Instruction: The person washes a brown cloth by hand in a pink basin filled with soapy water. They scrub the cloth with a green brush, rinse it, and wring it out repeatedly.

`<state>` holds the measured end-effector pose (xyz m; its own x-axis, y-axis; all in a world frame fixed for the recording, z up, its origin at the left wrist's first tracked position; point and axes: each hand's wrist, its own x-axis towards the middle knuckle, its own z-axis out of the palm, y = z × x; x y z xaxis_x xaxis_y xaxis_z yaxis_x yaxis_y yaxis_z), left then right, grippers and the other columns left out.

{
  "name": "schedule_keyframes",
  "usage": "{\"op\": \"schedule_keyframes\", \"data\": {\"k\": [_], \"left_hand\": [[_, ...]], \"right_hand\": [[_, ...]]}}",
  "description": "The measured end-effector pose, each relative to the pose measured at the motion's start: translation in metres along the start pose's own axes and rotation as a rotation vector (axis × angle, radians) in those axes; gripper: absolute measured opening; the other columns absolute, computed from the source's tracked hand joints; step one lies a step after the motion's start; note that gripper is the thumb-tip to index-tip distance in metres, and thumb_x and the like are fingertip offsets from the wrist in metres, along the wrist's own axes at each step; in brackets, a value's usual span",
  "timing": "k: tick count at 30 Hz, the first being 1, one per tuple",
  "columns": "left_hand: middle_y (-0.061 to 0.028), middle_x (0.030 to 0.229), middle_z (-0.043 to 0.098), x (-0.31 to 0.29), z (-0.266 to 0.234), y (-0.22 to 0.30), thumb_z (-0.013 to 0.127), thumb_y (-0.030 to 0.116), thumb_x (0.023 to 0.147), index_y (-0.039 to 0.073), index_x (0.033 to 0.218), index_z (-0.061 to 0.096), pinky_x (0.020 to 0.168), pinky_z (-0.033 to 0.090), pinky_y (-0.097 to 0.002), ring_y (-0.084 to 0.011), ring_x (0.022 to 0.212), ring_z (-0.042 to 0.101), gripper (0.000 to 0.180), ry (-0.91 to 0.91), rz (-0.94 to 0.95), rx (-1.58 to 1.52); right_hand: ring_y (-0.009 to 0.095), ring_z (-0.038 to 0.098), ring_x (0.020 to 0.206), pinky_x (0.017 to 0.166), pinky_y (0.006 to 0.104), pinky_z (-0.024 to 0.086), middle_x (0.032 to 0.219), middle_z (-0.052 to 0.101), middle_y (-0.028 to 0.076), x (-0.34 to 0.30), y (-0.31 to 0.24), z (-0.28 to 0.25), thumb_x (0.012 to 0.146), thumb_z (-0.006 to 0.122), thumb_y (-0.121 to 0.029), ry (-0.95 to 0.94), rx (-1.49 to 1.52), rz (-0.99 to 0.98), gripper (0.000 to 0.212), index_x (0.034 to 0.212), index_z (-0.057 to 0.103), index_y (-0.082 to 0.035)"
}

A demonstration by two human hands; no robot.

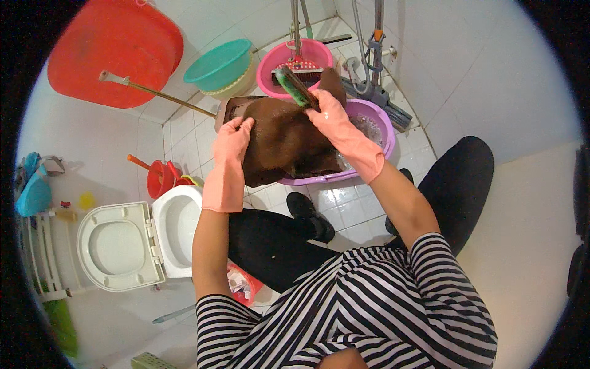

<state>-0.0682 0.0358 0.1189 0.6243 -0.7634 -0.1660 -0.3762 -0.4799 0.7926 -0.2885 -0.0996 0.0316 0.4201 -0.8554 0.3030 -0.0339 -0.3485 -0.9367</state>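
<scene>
In pink rubber gloves, both my hands work over a light purple basin [391, 130] with sudsy water [366, 128]. A wet brown mat or heavy cloth [286, 138] drapes across the basin and hangs over its near left side. My left hand [231, 144] is closed on the mat's left edge, thumb and fingers pinching it. Gripped in my right hand [329, 120] is a scrub brush [294, 87] with a green part, tilted up above the mat's far side. Part of the brush is hidden by my glove.
Behind stand a pink basin [264, 67] holding a broom [298, 64], and stacked teal [218, 64] and pale basins. A dustpan [231, 111] touches the mat's far left. On the left is a toilet [178, 224], lid raised; a mop [384, 101] leans at right.
</scene>
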Motion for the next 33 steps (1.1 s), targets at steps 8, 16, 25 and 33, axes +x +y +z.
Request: {"op": "schedule_keyframes", "data": {"k": [8, 16, 25, 33], "left_hand": [[-0.0156, 0.123, 0.074, 0.001, 0.024, -0.052, 0.077, 0.034, 0.092, 0.007, 0.137, 0.063, 0.098, 0.052, -0.0440, -0.0325, 0.117, 0.069, 0.054, -0.528, -0.127, 0.842], [-0.0152, 0.125, 0.073, -0.004, 0.039, -0.046, 0.079, 0.017, 0.092, 0.006, 0.139, 0.062, 0.103, 0.050, -0.0404, -0.0278, 0.120, 0.067, 0.051, -0.443, -0.160, 0.660], [-0.0161, 0.115, 0.074, 0.007, 0.026, -0.060, 0.076, 0.028, 0.090, 0.008, 0.136, 0.061, 0.089, 0.054, -0.0431, -0.0298, 0.110, 0.071, 0.053, -0.605, 0.023, 0.765], [-0.0197, 0.108, 0.073, 0.004, 0.031, -0.031, 0.067, 0.066, 0.094, -0.002, 0.132, 0.066, 0.088, 0.056, -0.0406, -0.0273, 0.099, 0.070, 0.078, -0.640, -0.250, 0.495]], "right_hand": [[0.023, 0.065, 0.083, 0.064, 0.0374, 0.053, 0.098, 0.070, 0.012, -0.070, 0.063, -0.054, 0.100, 0.067, -0.033, -0.444, -0.260, 0.859, 0.039, 0.121, 0.065, -0.001], [0.044, 0.052, 0.137, 0.113, 0.0480, 0.043, 0.149, 0.053, 0.028, -0.092, 0.000, -0.001, 0.105, 0.053, -0.033, -0.387, -0.208, 0.208, 0.058, 0.157, 0.041, -0.010], [0.041, 0.072, 0.105, 0.087, 0.0544, 0.056, 0.112, 0.075, 0.020, -0.072, 0.111, -0.044, 0.097, 0.056, -0.022, -0.657, -0.978, 0.371, 0.030, 0.124, 0.064, -0.012], [0.041, 0.068, 0.114, 0.097, 0.0475, 0.054, 0.127, 0.069, 0.024, -0.069, 0.134, -0.086, 0.097, 0.052, -0.024, -0.547, -1.028, 0.052, 0.036, 0.125, 0.068, -0.007]]}}
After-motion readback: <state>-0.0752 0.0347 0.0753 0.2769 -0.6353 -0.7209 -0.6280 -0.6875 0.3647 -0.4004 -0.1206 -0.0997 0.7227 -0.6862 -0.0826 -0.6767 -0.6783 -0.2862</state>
